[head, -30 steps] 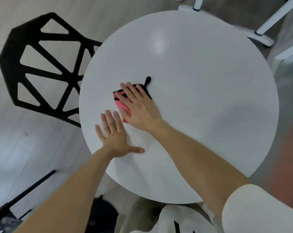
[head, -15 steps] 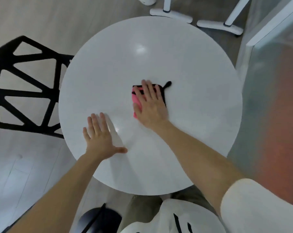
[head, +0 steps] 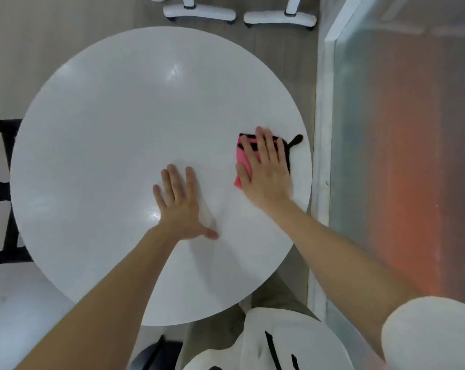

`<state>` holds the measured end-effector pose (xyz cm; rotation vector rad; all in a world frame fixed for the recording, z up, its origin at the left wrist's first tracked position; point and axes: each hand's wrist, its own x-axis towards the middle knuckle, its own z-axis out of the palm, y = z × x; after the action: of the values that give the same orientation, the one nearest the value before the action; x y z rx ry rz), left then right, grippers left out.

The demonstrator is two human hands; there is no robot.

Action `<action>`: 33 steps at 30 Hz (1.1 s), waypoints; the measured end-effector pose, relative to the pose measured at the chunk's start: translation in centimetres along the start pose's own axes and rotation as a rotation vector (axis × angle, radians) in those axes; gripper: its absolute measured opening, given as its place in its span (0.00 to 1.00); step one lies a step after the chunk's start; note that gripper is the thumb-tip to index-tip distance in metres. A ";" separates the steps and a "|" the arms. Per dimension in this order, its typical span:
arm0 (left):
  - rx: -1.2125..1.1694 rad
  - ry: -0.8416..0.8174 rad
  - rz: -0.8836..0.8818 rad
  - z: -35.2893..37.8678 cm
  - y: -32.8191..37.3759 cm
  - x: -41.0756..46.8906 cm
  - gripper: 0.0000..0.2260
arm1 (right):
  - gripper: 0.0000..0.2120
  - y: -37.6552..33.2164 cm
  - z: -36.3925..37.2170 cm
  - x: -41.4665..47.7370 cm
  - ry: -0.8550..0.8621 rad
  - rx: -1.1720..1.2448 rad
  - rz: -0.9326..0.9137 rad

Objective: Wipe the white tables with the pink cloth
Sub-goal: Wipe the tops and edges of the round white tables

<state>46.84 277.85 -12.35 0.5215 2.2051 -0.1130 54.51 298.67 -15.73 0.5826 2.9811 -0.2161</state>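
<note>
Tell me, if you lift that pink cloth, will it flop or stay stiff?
Probably flop: the pink cloth lies thin and flat under the right hand. It likely slides easily, since the white table looks glossy. Its black loop hints it's light.

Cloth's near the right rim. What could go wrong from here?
The pink cloth under the right hand sits by the rim of the white table, black loop almost at the edge: an outward stroke may push it off. The left hand, flat on the glossy top, may leave smudges.
</note>
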 end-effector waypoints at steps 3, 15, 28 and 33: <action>-0.003 -0.112 -0.013 -0.6 -0.3 0.1 0.82 | 0.32 0.1 0.2 -6.5 -0.098 -0.006 -0.391; -0.013 -0.163 -0.026 -0.9 -0.4 0.1 0.81 | 0.32 6.0 -1.5 10.2 0.061 -0.015 0.023; -0.031 -0.169 -0.001 -0.8 -0.2 0.0 0.82 | 0.30 8.4 -0.9 2.5 0.021 -0.063 -0.207; -0.030 -0.169 0.005 -0.7 -0.4 0.1 0.81 | 0.31 4.8 -0.4 5.1 0.048 -0.021 0.078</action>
<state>46.11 277.65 -11.99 0.4826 2.0375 -0.1166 51.59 304.97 -16.55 0.7095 2.9949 -0.1666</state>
